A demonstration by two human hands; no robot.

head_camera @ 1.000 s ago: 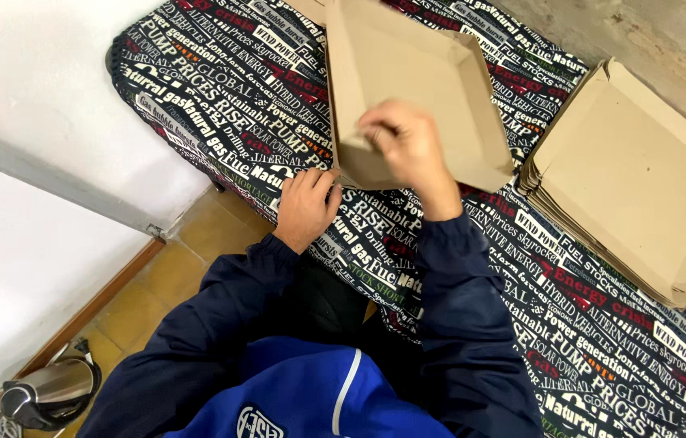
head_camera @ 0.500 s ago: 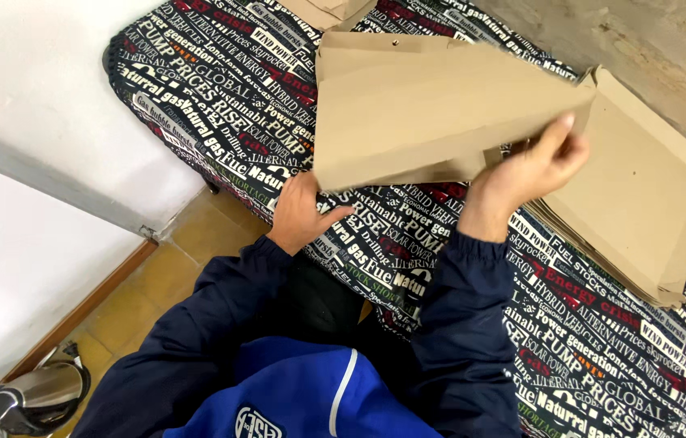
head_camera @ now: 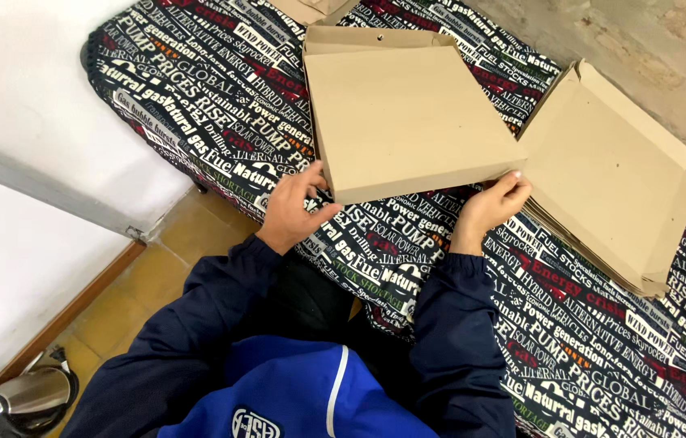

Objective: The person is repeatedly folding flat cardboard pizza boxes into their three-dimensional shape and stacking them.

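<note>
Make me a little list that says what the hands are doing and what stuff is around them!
Left hand: grips the near left corner of the flat cardboard box
Right hand: fingertips on the box's near right corner
Box: brown, square, lying flat on the patterned cloth
Beside it: stack of flat cardboard boxes to the right, touching it
Cloth: dark, covered with printed words
Floor: tan tiles, a metal kettle at the lower left
Sleeves: dark blue

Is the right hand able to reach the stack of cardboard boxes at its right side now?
Probably yes: the right hand is beside the stack of cardboard boxes, with nothing between them.
</note>
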